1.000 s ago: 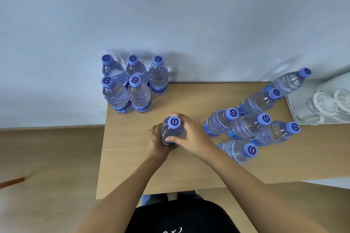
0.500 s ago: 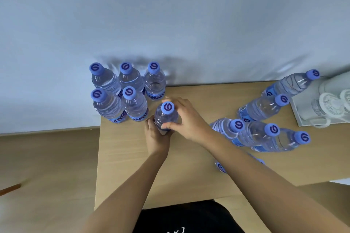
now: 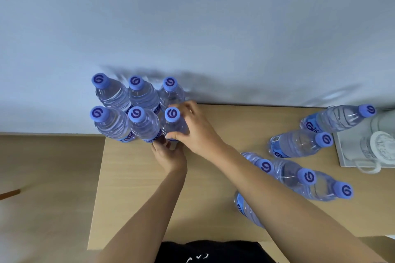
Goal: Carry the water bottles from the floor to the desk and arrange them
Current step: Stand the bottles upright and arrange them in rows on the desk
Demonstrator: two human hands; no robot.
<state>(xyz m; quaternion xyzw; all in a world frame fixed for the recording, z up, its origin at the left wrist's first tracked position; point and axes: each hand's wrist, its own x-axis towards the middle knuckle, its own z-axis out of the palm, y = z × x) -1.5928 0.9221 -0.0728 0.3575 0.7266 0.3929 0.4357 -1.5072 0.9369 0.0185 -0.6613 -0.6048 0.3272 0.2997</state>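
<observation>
The right forearm covers most of one water bottle at the near right of the table, so only its labelled base shows. The left hand hides its fingertips behind the held bottle. White mugs on the tray are cut by the right edge. The bottle labels are unreadable.
</observation>
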